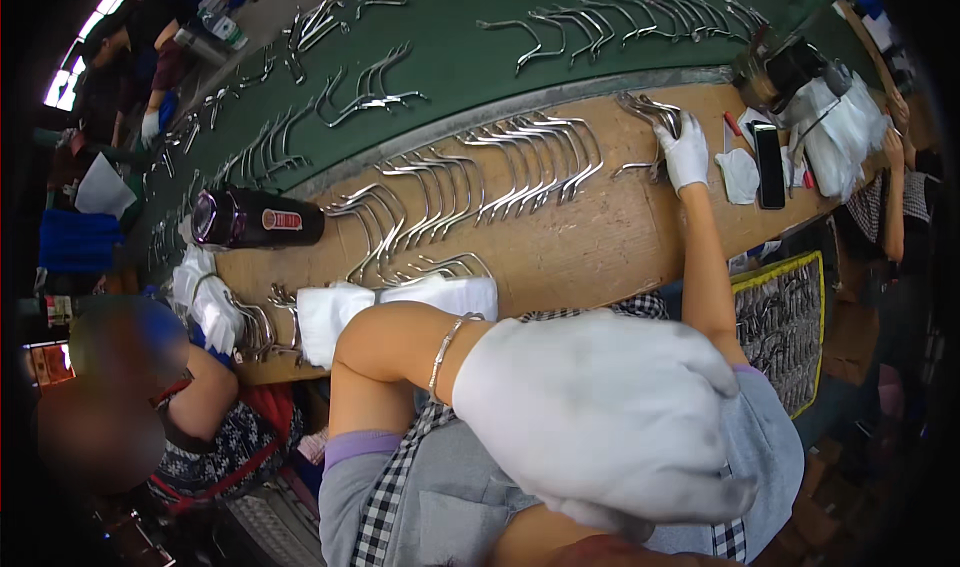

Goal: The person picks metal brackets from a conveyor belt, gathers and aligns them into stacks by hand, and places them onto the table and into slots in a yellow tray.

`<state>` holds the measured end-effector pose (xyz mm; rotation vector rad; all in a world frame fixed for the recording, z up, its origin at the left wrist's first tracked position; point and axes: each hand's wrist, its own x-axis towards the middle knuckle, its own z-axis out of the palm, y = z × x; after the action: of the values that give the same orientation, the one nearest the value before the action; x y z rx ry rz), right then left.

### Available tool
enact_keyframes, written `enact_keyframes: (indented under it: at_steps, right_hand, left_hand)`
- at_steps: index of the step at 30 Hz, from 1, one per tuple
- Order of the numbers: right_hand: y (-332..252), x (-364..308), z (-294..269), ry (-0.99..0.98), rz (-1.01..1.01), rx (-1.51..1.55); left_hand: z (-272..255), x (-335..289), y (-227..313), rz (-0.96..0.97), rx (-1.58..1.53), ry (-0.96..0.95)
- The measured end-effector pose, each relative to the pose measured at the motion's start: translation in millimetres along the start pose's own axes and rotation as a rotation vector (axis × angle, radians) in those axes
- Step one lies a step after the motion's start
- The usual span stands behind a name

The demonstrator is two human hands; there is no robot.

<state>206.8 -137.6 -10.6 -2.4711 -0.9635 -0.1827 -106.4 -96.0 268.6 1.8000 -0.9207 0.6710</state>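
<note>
My right hand (686, 149), in a white glove, is closed round a few curved, shiny metal bars (640, 107) at the far right of the cardboard-covered bench. Another bent bar (636, 170) lies just below its fingers. My left hand (600, 417), gloved in white too, is raised close to the camera, its back showing. Its thumb is stretched out and its fingers are loosely bent, with no object visible in them; the palm is hidden. Rows of similar curved metal bars (535, 162) lie side by side on the cardboard left of my right hand.
A dark flask (258, 219) lies on the left, near white cloths (335, 317). A phone (769, 165) and white plastic bags (840, 132) sit at the right. More bars rest on the green surface (450, 62) beyond. Other people work at both sides.
</note>
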Motion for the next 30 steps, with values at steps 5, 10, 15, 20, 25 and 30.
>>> enact_keyframes:
  at_steps: [5, 10, 15, 20, 25, 30]
  right_hand:
    - [-6.1, -6.8, 10.5, 0.032, -0.029, -0.052]
    - [-29.6, -16.4, 17.8, 0.019, -0.033, -0.094]
    - [-51.9, -27.2, 26.2, 0.001, -0.048, -0.092]
    - [-62.0, -33.9, 31.3, -0.03, -0.061, -0.082]
    - [-59.2, -32.8, 27.8, -0.04, -0.089, -0.063]
    - [-77.4, -36.5, 18.1, -0.05, -0.068, -0.084]
  left_hand:
    - [15.8, -4.0, -5.7, -0.004, -0.07, -0.106]
    - [10.3, -6.5, -0.8, -0.025, 0.004, -0.016]
    - [-5.2, -3.7, 3.6, 0.049, 0.258, 0.063]
    - [29.3, -0.1, -16.9, -0.331, 0.24, 0.318]
    - [33.7, -19.0, -70.1, -0.513, 0.535, -0.102]
    - [9.3, -74.8, -95.0, -0.97, 0.483, -0.218]
